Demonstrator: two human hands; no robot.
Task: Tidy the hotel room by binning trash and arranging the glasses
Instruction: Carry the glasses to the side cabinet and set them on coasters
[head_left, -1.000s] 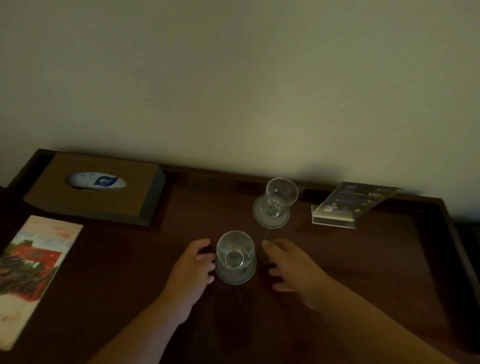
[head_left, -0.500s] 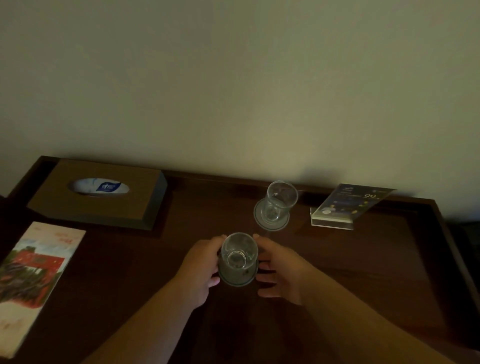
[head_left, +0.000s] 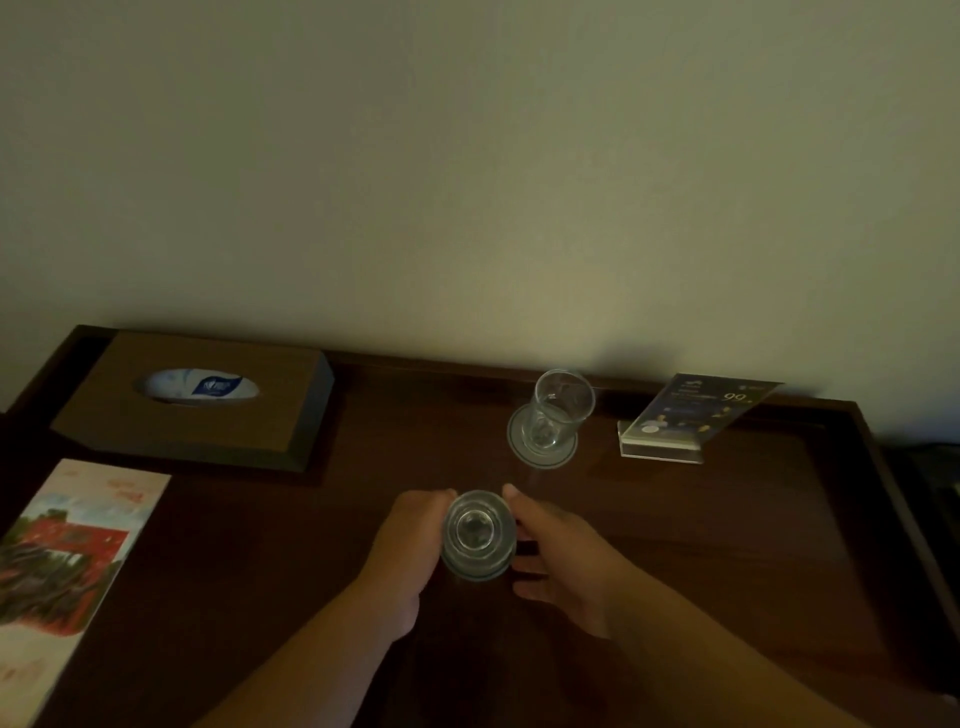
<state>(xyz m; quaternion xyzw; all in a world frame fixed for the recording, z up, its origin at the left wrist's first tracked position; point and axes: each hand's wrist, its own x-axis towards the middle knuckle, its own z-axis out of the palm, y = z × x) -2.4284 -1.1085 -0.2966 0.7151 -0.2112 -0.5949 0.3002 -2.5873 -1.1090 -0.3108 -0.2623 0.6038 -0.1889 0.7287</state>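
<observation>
A clear drinking glass (head_left: 477, 531) stands on a round coaster (head_left: 475, 568) near the middle of the dark wooden desk (head_left: 727, 545). My left hand (head_left: 404, 551) presses against its left side and my right hand (head_left: 558, 553) against its right side, so both hold it. Farther back a second clear glass (head_left: 558, 410) stands on its own coaster (head_left: 519, 449), untouched. The room is dim.
A brown tissue box (head_left: 208, 400) sits at the back left. A colourful brochure (head_left: 62, 561) lies along the left edge. An acrylic sign holder with a dark card (head_left: 685, 415) stands at the back right. The desk has a raised rim and meets the wall.
Both hands closed in from either side and took hold of the near glass. The far glass did not move.
</observation>
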